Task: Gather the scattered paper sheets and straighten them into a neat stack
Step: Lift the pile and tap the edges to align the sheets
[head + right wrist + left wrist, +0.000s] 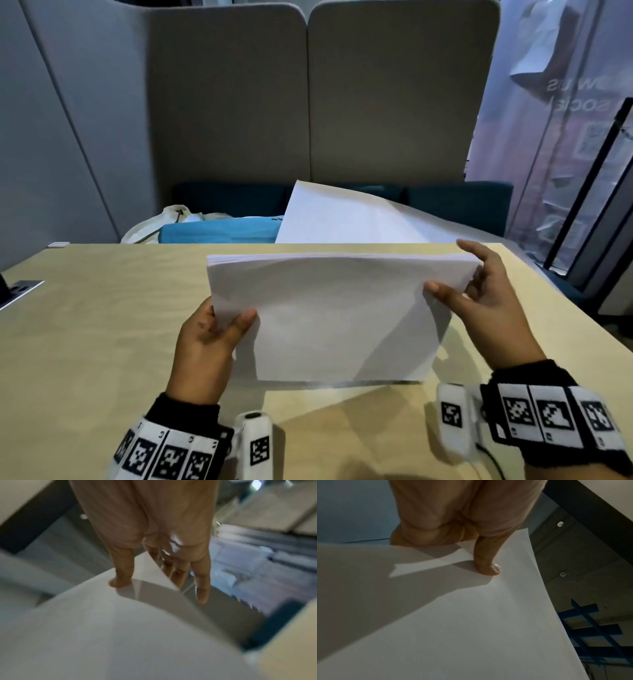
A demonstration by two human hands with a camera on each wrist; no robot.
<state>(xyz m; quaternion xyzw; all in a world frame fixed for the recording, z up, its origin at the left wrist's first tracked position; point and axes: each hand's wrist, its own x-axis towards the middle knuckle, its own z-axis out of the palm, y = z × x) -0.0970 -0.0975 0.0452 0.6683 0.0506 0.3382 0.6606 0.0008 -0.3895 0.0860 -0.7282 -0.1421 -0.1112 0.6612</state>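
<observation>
both hands stand the paper stack point(335, 315) on its long edge on the table point(85, 308), likely to knock the sheets level. the left hand point(209, 339) pinches its left side, thumb in front; the right hand point(486, 291) pinches the right.

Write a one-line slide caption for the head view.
Left hand and right hand hold a paper stack upright on the table.

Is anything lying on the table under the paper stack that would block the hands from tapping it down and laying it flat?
Nothing visible does. Left hand and right hand hold the paper stack on edge over bare table. One loose sheet sits beyond the far table edge, out of the way.
</observation>
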